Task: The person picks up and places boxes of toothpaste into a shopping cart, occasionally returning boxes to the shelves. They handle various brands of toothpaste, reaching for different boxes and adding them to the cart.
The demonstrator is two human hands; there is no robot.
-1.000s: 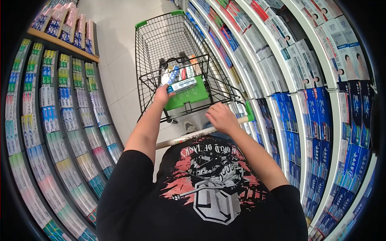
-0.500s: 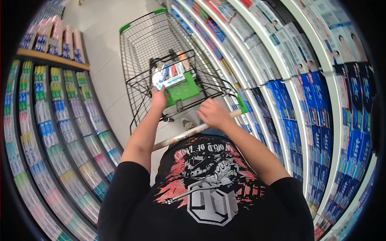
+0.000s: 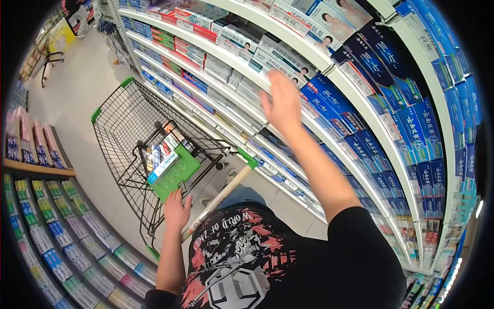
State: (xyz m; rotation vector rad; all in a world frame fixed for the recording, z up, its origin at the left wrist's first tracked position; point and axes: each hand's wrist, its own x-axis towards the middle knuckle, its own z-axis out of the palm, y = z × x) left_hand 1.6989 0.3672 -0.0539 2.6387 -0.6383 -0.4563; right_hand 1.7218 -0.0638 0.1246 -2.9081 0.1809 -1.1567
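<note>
My right hand (image 3: 283, 100) is raised in front of the lit shelf, fingers apart and holding nothing. Its fingertips overlap the white BOP toothpaste boxes (image 3: 280, 57) in this view, with blue toothpaste boxes (image 3: 329, 100) just to the right. Down at the shopping cart (image 3: 126, 131), my left hand (image 3: 176, 210) is open, fingers stretched toward the lower edge of the green seat flap (image 3: 175, 177). A few small boxes (image 3: 163, 154) rest on the cart's seat behind that flap. The pale cart handle (image 3: 226, 190) runs between my left hand and my body.
Toothpaste shelves (image 3: 355, 77) curve along the whole right side. A lower rack of toothbrush packs (image 3: 62, 232) stands at the left, with pink packs (image 3: 38, 141) on a ledge above. Far up the tiled aisle are a person (image 3: 80, 18) and a yellow panel (image 3: 63, 35).
My view has turned toward the right-hand shelf. My right hand has left the cart handle and risen to the toothpaste boxes. My left hand has drawn back from the boxes in the cart.
</note>
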